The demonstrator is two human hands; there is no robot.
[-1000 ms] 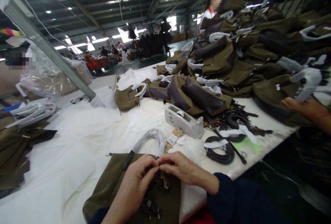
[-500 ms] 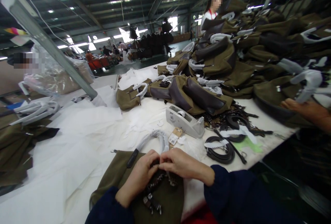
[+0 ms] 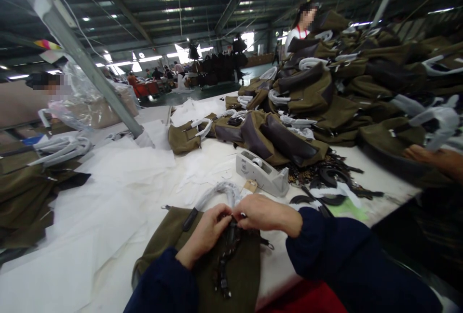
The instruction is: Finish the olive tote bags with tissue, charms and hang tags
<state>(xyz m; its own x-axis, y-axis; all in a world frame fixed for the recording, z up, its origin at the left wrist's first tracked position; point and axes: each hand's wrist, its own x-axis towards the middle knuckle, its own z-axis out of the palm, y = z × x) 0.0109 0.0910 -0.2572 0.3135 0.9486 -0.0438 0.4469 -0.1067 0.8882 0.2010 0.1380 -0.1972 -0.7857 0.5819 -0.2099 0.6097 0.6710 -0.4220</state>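
An olive handbag [image 3: 171,236] lies in front of me on the white table, its handle [image 3: 220,190] wrapped in pale film and arching away from me. My left hand [image 3: 211,228] is closed in a pinch at the top of a dark dangling charm strap [image 3: 224,260]. Close against it, my right hand [image 3: 261,214] pinches the same upper end, near the foot of the handle. The fingertips nearly meet, and the fastening between them is hidden. The strap's lower part hangs over the front of the bag.
Past my hands stands a grey tape dispenser [image 3: 262,174]. Dark coiled straps [image 3: 331,185] lie to its right. A large pile of olive bags [image 3: 307,91] covers the back right, where a co-worker's hand [image 3: 430,155] touches one. White paper sheets [image 3: 108,197] spread leftward beside a slanted metal post [image 3: 87,67].
Both hands have risen slightly and shifted right, lifting the strap's top. The charm strap now hangs straighter. My right hand has turned, and the view has shifted a little.
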